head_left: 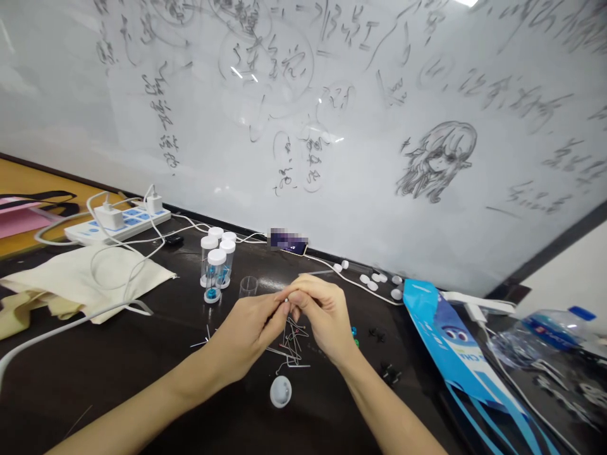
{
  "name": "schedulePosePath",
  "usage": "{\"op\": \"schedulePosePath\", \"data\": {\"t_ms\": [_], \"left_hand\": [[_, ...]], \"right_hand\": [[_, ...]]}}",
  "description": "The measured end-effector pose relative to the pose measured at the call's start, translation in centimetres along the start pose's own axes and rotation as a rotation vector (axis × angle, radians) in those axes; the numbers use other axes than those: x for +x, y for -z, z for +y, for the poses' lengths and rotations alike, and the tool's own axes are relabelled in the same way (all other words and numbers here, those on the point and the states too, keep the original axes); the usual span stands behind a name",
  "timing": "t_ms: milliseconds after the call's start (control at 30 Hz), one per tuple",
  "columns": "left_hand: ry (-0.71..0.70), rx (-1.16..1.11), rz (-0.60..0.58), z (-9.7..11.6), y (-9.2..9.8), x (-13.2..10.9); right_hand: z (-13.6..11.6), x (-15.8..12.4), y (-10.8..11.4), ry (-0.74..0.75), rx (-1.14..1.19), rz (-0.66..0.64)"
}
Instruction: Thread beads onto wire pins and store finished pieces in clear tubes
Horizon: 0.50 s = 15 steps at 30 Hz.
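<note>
My left hand and my right hand meet over the middle of the dark table. Both pinch at the same spot, thumbs against fingertips. A tiny pale tip shows between them, but what they hold is too small to name. Under the hands lie several thin metal rods, some with small coloured spots. Nearer to me sits a round white cap. Just past my left hand stands a clear open tube. Small green and blue pieces lie right of my right hand.
Several white-capped clear vials with blue pieces stand back left. Loose white caps and a phone lie by the whiteboard. Black parts, a blue bag and a bottle are right; a cabled power strip and cream cloth left.
</note>
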<state>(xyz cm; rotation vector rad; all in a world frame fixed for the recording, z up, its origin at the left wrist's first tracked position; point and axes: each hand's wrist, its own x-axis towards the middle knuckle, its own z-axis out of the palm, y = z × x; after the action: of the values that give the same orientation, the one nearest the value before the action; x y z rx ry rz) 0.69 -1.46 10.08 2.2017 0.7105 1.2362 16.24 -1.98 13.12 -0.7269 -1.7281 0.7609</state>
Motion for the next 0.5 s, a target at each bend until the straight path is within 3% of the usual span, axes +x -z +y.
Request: {"op": "schedulePosePath", "data": {"t_ms": [267,500], "left_hand": [[-0.062,-0.034,0.033,0.28,-0.23,-0.32],[0.185,-0.334,-0.003,0.62,-0.03,-0.22]], "right_hand": [[-0.55,-0.44,-0.20,0.057,-0.067,0.044],[0.10,0.26,0.42,-0.041,0.186,-0.094]]}}
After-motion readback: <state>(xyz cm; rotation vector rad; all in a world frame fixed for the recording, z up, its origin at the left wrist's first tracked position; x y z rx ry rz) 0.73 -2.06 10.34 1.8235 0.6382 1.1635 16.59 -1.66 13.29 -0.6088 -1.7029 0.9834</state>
